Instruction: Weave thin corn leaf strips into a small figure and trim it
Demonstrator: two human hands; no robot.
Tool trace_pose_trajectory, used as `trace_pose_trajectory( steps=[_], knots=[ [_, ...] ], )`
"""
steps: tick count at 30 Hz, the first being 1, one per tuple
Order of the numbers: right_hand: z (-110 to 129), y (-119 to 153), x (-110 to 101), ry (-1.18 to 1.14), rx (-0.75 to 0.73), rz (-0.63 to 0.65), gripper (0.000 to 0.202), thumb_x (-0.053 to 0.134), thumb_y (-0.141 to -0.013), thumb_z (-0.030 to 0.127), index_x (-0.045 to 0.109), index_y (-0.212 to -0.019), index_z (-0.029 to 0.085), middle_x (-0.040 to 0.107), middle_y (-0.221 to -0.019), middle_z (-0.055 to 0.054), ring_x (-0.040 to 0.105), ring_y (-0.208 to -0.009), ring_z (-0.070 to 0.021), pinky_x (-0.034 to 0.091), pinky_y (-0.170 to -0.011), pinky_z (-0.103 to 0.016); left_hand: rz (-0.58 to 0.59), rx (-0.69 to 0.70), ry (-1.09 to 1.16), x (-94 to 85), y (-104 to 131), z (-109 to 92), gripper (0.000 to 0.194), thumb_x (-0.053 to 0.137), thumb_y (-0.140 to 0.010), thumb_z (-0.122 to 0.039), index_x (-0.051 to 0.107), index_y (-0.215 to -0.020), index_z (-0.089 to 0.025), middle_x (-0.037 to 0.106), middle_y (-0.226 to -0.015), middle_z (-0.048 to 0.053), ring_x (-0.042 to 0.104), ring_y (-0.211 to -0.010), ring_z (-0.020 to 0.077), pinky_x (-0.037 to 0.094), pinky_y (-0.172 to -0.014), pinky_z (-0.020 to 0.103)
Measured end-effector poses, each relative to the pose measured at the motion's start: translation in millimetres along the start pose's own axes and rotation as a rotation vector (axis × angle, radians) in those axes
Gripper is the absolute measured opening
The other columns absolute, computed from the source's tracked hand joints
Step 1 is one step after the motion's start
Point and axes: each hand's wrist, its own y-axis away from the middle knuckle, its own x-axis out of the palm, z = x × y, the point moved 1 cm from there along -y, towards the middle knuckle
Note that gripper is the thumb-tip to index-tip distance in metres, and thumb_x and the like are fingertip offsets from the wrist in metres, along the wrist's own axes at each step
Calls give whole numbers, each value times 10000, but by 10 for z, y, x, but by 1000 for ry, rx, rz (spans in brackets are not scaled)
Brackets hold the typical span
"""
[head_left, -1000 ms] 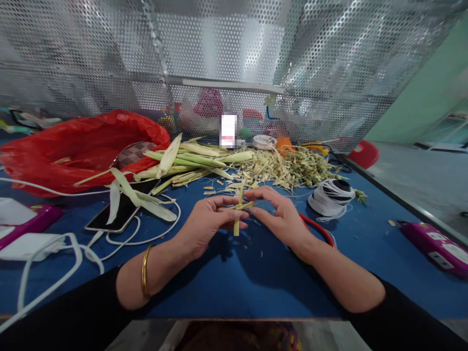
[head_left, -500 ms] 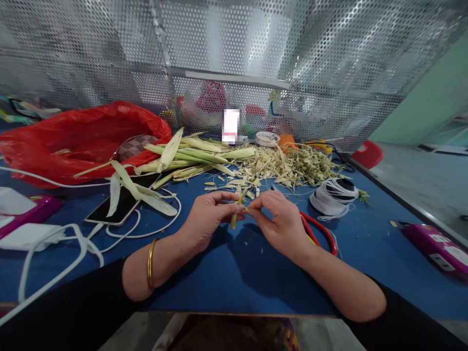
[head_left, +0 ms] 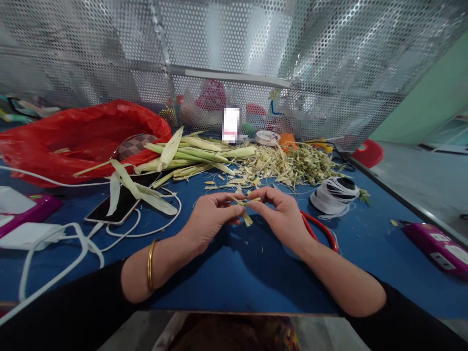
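Observation:
Between my two hands, just above the blue table [head_left: 234,287], is a small piece made of pale yellow-green husk strips [head_left: 248,220]. My left hand [head_left: 210,219] pinches it between thumb and forefinger. My right hand [head_left: 280,219] has its thumb and forefinger closed on a strip end at the piece's right side. The fingers partly hide how the strips cross. Past my hands lie small husk scraps [head_left: 234,184]. Red-handled scissors [head_left: 329,236] rest beside my right wrist, their blades hidden.
Long corn husks [head_left: 197,155] and a heap of shredded pieces [head_left: 281,163] lie at the back. White cord on a spool [head_left: 333,195] stands right. To the left are a red plastic bag [head_left: 73,131], a phone [head_left: 117,207] and white cables [head_left: 82,243]. A perforated metal panel [head_left: 234,48] rises behind.
The husk piece has turned between my fingers, its lower end now pointing down to the right. My right fingers have shifted onto a strip that sticks out to the right.

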Motion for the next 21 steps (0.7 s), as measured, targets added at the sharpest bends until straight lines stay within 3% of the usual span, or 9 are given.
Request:
trace_pose_trajectory(
  steps=[3,6,11,14,17,21],
  knots=[
    [-10,11,7,60,14,-16,117,622,-803,255,646,-708,191,649,-688,-1,565,-663,-151,421,-637,-268,36,51,-138,19,11,-5,137,747,-624,-245,736,-687,-124,669,-660,26,553,-575,113,482,-592,241],
    [-12,23,10,67,34,-36,153,615,-806,261,626,-675,183,613,-633,5,543,-617,-144,412,-609,-268,73,96,-256,18,8,5,126,708,-655,-251,711,-604,-135,633,-610,13,533,-570,115,454,-588,236],
    [-3,4,23,53,-81,40,52,651,-786,231,680,-806,192,650,-809,-25,585,-742,-161,450,-701,-285,136,124,-323,21,32,12,135,650,-691,-230,715,-597,-156,580,-548,-20,477,-530,93,401,-558,211],
    [4,0,40,37,-123,70,17,684,-763,221,687,-750,210,631,-767,-17,584,-715,-161,457,-681,-287,174,136,-354,38,42,15,144,621,-684,-190,717,-580,-163,568,-525,-24,473,-530,97,388,-548,208],
    [11,9,46,29,-145,13,125,658,-771,185,647,-649,208,624,-711,-13,582,-698,-161,453,-677,-287,181,103,-323,49,25,21,112,636,-650,-154,742,-614,-162,594,-537,-18,491,-532,101,403,-555,214],
    [-8,2,29,-4,-51,-83,160,635,-778,205,621,-618,200,615,-660,1,564,-674,-156,443,-673,-280,163,-8,-171,39,-6,36,170,744,-613,-216,775,-767,-150,663,-625,10,502,-509,89,439,-567,232]
  ],
)
